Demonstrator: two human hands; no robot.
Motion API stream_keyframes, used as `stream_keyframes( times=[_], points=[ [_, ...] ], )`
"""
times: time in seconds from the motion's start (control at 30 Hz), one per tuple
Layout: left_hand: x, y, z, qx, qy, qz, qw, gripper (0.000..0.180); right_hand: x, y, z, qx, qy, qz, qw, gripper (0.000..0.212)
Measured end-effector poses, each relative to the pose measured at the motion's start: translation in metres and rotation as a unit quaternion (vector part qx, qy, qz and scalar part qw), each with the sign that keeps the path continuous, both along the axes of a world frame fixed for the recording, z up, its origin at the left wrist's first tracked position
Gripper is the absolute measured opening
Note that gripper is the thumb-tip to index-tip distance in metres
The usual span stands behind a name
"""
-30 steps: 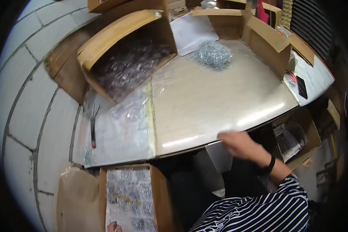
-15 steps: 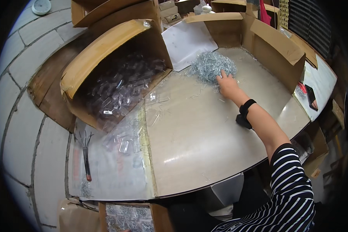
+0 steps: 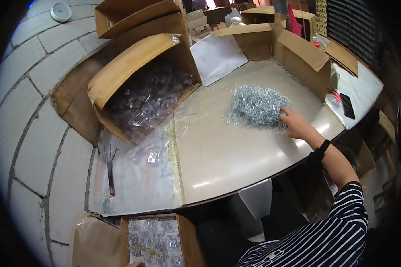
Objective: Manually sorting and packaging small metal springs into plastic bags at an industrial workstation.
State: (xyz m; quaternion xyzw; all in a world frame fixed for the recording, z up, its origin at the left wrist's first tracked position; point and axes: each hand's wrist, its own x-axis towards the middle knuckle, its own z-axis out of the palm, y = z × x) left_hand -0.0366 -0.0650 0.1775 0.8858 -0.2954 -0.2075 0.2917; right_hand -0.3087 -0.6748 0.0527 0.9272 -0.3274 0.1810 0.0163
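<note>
A heap of thin silvery metal wire pieces [image 3: 256,107] lies tangled on the smooth tabletop. At its right edge is my right hand [image 3: 296,123], with bent fingers closed into the wire and their tips partly hidden by it. Only a bit of my left hand [image 3: 136,264] shows at the lower edge, beside an open cardboard box [image 3: 194,238]. Inside that box sit several clear packs filled with similar silvery pieces [image 3: 153,242]. What my left fingers do is out of sight.
A tipped carton [image 3: 133,55] spills clear plastic pieces [image 3: 151,100] on the left. A brush-like tool with splayed wires [image 3: 111,178] lies near the left edge. Cardboard walls [image 3: 305,51] border the back and right. A dark phone [image 3: 347,106] rests at the far right.
My right hand has moved right and nearer, and the wire heap has shifted the same way. The view has also turned, so more of the box of packs shows.
</note>
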Motion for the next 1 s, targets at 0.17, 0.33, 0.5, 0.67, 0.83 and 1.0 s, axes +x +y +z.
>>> stream_keyframes(
  times=[0.17,0.33,0.5,0.67,0.83,1.0],
  points=[
    [-0.010,-0.027,0.040,-0.037,-0.075,-0.052,0.995,0.019,-0.052,0.022,-0.001,0.041,-0.062,0.005,0.997,0.031],
    [0.020,-0.041,0.032,-0.176,-0.071,-0.111,0.975,0.019,-0.091,0.051,0.015,0.066,-0.084,-0.085,0.991,0.026],
    [0.043,-0.087,0.022,-0.234,0.004,-0.114,0.966,0.018,-0.106,0.057,0.043,0.087,-0.046,-0.138,0.985,0.021],
    [0.051,-0.168,-0.013,-0.269,0.106,-0.136,0.947,0.007,-0.060,0.022,0.045,0.122,-0.073,-0.151,0.978,0.023],
    [0.057,-0.288,-0.050,-0.210,0.196,-0.154,0.945,0.010,-0.018,-0.018,0.021,0.126,-0.054,-0.140,0.981,0.036],
    [0.061,-0.414,-0.051,-0.151,0.207,-0.187,0.948,0.012,-0.035,-0.038,0.032,0.135,-0.098,-0.024,0.986,0.035]
  ],
)
